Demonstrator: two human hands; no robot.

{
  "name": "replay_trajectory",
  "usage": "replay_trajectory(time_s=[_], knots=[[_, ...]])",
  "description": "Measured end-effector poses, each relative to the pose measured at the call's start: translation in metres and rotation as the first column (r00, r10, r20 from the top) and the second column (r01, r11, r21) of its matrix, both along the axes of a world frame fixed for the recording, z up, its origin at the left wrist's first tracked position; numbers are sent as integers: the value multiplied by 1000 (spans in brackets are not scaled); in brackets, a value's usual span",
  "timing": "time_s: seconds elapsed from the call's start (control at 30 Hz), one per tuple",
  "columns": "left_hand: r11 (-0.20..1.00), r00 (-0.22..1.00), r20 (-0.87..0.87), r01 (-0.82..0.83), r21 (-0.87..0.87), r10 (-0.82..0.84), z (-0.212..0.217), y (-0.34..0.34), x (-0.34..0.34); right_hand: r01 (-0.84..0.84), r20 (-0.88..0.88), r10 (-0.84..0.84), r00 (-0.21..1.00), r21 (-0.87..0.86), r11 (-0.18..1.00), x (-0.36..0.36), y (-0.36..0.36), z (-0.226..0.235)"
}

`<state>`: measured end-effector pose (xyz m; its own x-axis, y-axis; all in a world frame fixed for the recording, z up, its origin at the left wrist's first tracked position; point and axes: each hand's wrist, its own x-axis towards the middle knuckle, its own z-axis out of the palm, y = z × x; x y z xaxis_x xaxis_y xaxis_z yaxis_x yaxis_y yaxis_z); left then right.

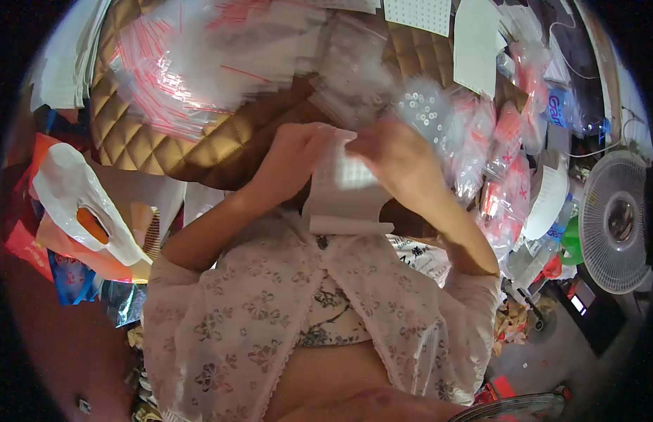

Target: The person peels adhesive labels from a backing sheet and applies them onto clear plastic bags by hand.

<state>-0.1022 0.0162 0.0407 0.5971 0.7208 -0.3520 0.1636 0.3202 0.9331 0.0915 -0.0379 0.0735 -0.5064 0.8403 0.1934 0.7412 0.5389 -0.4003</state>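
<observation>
A white sheet of what look like small labels (pixel 349 188) hangs between my hands above my lap, its lower edge curled. My left hand (pixel 298 151) is closed on the sheet's upper left edge. Over its upper right side is my right hand (pixel 400 158), fingers curled together and blurred by motion; whatever is between them is too smeared to make out. Just beyond my hands lie small clear bags (pixel 351 74) and a clear bag of small white rings (pixel 423 105). Many clear zip bags with red strips (pixel 179 84) are piled at the far left.
Beneath the bags is a brown quilted surface (pixel 140 144). More sheets (pixel 475 46) lie at the far right. Filled bags (pixel 506 190) crowd the right side, beside a fan (pixel 617 220). A white plastic bag with a handle hole (pixel 73 183) stands at left.
</observation>
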Motion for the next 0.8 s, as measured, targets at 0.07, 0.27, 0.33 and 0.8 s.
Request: replay_trajectory(time_s=[0.07, 0.27, 0.33, 0.8], knots=[[980, 967, -191, 184, 77, -167, -14, 4, -2, 26, -240, -72, 968, -189, 982, 22, 18, 1], [276, 909, -408, 371, 887, 86, -36, 6, 7, 234, -440, -554, 707, -593, 770, 21, 59, -37], [316, 912, -407, 375, 872, 40, -35, 5, 8, 277, -212, -438, 874, -524, 806, 3, 64, -36], [362, 914, -396, 398, 843, -83, -37, 7, 13, 440, 108, -427, 898, -257, 860, 1, 74, -37]])
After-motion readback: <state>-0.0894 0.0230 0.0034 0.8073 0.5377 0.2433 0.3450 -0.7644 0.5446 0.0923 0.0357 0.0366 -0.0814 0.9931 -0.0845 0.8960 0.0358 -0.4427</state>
